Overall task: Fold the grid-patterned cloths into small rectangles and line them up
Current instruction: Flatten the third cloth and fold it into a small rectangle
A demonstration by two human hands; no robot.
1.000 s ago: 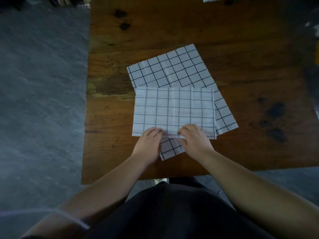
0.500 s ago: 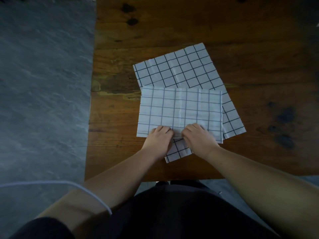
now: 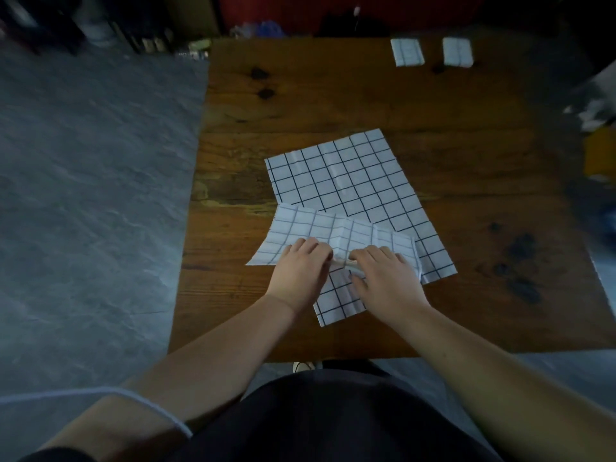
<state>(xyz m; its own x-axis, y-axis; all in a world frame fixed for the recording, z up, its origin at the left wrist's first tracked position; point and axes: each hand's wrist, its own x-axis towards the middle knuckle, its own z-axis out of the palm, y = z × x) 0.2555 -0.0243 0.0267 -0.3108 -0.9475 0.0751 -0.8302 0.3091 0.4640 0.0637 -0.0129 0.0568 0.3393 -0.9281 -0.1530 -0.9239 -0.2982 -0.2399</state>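
White top cloth [image 3: 336, 228], flat before, rumpled | left hand [image 3: 300, 271], right hand [image 3: 386, 281] pinch edge

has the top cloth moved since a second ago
Yes: far right corner of the top cloth drew back toward the person, uncovering more of the flat cloth.

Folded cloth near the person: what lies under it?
A flat cloth lies under the folded cloth, showing past its far, right and near edges. Its middle is covered, so anything between the two cannot be seen.
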